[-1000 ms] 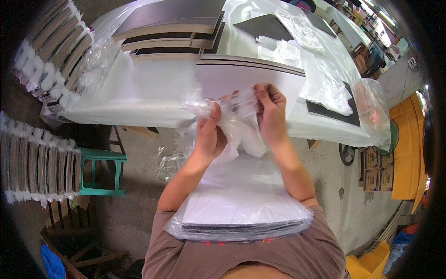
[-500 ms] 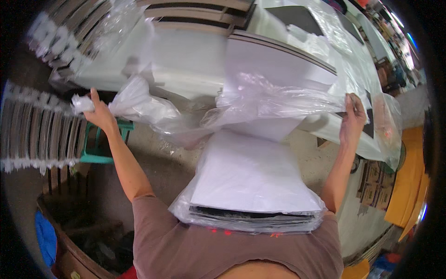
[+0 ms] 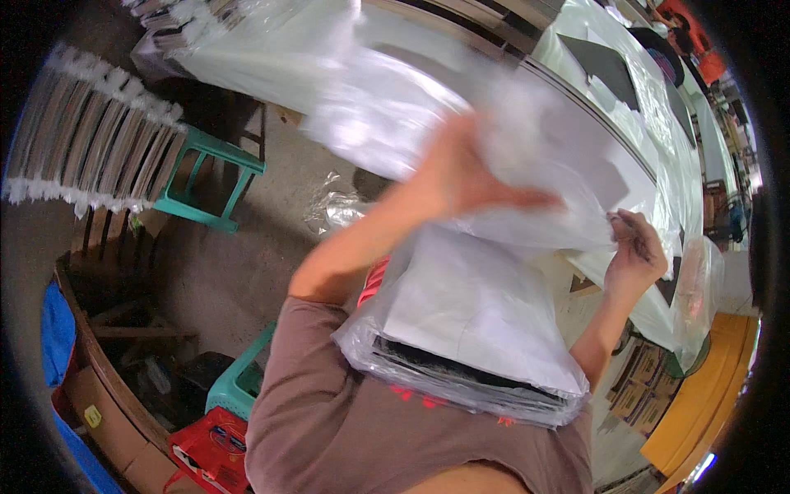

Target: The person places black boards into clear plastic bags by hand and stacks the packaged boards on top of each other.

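Clear plastic film point(image 3: 576, 218) stretches toward my right hand point(image 3: 638, 253), whose thumb and fingers are pinched on its edge. My left hand point(image 3: 465, 177) is smeared by motion over the film, its thumb pointing right; whether its fingers grip anything cannot be made out. Below both hands, a stack of flat white sheets point(image 3: 469, 305) in a clear plastic bag rests against my torso, with dark layers showing at its near edge. Beyond the hands, a white panel point(image 3: 638, 177) with a dark edge leans at the plastic-covered table.
Bundles of thin boards point(image 3: 90, 136) stand at the left beside a green stool point(image 3: 206, 210). A second green stool point(image 3: 239, 383) and a red bag point(image 3: 210, 449) are at lower left. Crumpled film point(image 3: 341, 210) lies on the floor. Brown cartons point(image 3: 642, 383) and a yellow-orange panel point(image 3: 708, 391) stand at right.
My left hand has swung from the far left inward to the middle, and the film is no longer stretched across to the left. My right hand stays on the film. The view has turned.
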